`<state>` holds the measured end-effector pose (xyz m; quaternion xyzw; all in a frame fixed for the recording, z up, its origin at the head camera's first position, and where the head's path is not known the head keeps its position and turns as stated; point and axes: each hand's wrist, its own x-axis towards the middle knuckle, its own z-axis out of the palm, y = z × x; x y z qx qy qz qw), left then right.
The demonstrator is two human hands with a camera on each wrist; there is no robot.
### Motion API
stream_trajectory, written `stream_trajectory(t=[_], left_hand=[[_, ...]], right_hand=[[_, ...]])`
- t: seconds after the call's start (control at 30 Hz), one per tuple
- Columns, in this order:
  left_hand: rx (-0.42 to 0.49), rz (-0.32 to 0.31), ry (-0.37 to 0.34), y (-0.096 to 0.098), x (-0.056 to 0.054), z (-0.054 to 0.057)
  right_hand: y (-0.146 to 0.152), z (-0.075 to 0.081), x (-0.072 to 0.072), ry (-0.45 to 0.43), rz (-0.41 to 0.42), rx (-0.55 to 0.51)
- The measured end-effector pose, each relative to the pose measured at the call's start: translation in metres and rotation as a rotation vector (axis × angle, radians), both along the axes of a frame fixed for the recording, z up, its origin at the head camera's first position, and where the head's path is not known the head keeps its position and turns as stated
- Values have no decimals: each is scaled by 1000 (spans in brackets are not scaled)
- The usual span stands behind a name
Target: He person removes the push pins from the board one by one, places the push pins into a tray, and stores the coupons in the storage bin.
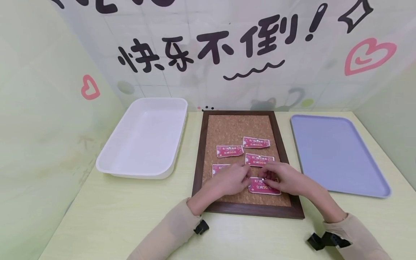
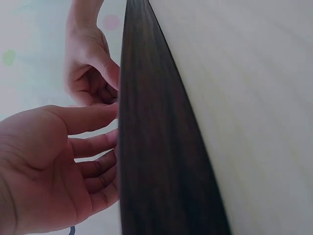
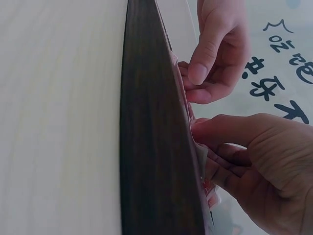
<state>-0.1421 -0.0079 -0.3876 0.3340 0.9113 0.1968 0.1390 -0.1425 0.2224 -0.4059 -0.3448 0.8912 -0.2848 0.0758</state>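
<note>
A lower-right pink coupon [image 1: 258, 188] lies on the cork board [image 1: 238, 126]. My left hand [image 1: 232, 178] touches its left edge with thumb and fingertips, the fingers loosely bent in the left wrist view. A small pale push pin [image 1: 263, 179] stands at the coupon's top middle, between the thumb and index fingertips of my right hand [image 1: 284, 177], which pinch it. The right hand covers the coupon's right part. Just above is another pinned coupon [image 1: 256, 159], partly behind the right fingers. A further coupon [image 1: 218, 168] is mostly covered by my left hand.
Higher on the board are an upper-right coupon [image 1: 256, 142] and an upper-left coupon [image 1: 229, 151], each with a pin. A dark wooden frame [image 1: 253, 209] borders the board. To the left stands a white tray [image 1: 139, 173]; at right lies a lavender tray [image 1: 341, 155].
</note>
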Motion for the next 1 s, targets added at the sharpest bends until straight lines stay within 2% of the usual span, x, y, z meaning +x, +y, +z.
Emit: stream_trajectory(t=[0.53,0.77,1.0], left_hand=[[67,46,-71,0,-2,-10],[64,65,-96,2,1,-8],[54,73,-75,4,4,-6]], right_hand=[[-2,-1,0,-34,-18,10],[-4,1,1,-40,-26,11],[-5,3,3,-32,-40,11]])
